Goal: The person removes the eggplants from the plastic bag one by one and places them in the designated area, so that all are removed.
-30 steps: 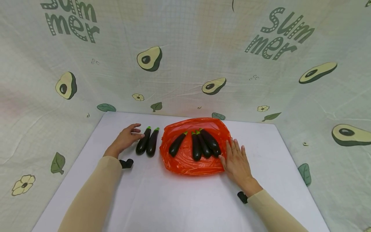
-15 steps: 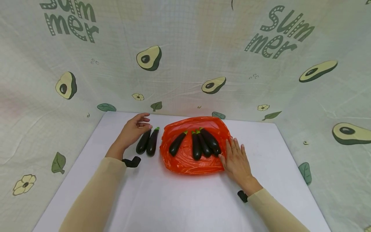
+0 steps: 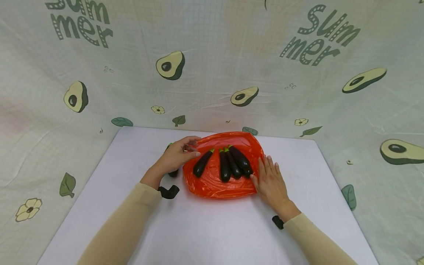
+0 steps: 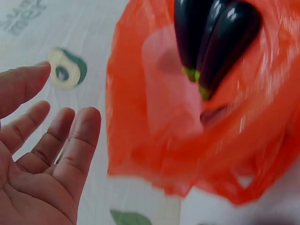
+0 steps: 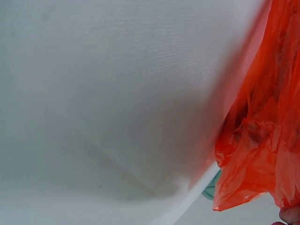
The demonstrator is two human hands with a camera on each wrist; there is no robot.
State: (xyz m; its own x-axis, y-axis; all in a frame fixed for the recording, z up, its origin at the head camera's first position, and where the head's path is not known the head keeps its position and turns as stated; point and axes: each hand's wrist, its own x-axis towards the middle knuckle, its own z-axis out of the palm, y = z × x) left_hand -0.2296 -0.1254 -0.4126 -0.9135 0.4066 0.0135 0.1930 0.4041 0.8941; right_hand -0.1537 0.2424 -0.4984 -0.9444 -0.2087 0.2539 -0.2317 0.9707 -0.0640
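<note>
While left fingers (image 4: pixel 83 140) hang loose near bagged eggplant (image 3: pixel 203 163), straight right fingers (image 3: pixel 267 167) touch red bag (image 3: pixel 212 189).

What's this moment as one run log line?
Left hand: empty, by red bag | right hand: touching bag's right side | four eggplants: inside bag | outside eggplant: mostly hidden by left hand

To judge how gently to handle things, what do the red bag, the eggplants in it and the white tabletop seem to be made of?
Red bag: likely thin, shiny plastic film, given its crinkles and translucency.
Eggplants: smooth, glossy skin with bright highlights; real or imitation plastic, I can't tell.
White tabletop: matte, perhaps cloth-covered, given faint creases; material unclear.
</note>
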